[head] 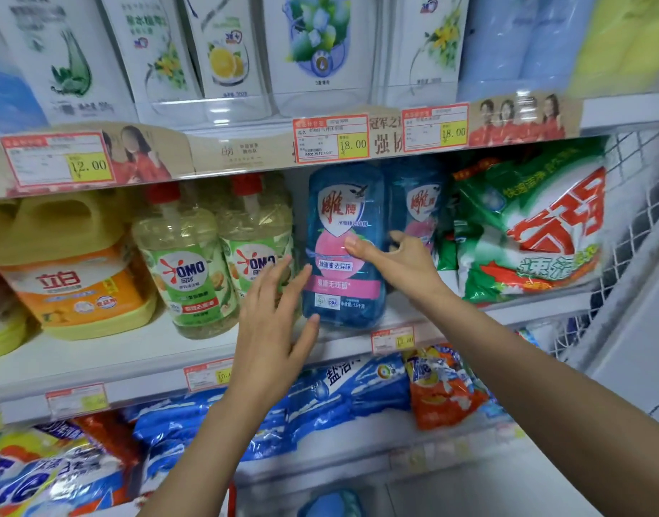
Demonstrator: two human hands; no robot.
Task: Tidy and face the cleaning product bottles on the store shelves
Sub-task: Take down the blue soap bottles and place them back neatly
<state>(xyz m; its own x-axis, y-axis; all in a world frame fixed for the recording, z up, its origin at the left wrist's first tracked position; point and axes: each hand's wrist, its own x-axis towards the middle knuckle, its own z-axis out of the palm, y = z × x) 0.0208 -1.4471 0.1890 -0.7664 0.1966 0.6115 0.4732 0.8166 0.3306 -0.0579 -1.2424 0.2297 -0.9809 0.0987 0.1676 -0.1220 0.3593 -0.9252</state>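
Note:
A blue bottle with a pink peach label [343,218] stands upright at the front of the middle shelf [141,352], label facing me. My left hand [272,322] is open with straight fingers against the bottle's lower left side. My right hand [391,261] reaches across its front at peach height, fingers straight and touching the label, thumb behind toward a second identical blue bottle [419,203] standing just to the right. Two clear green-labelled OMO bottles [188,270] [255,251] with red caps stand left of my left hand.
A yellow-and-orange jug [70,266] sits at the far left of the same shelf, a green-and-white detergent bag [529,225] leans at the right. White pouches line the upper shelf [223,54]; blue and orange detergent bags [342,389] fill the lower one. A wire mesh panel [633,203] closes the right side.

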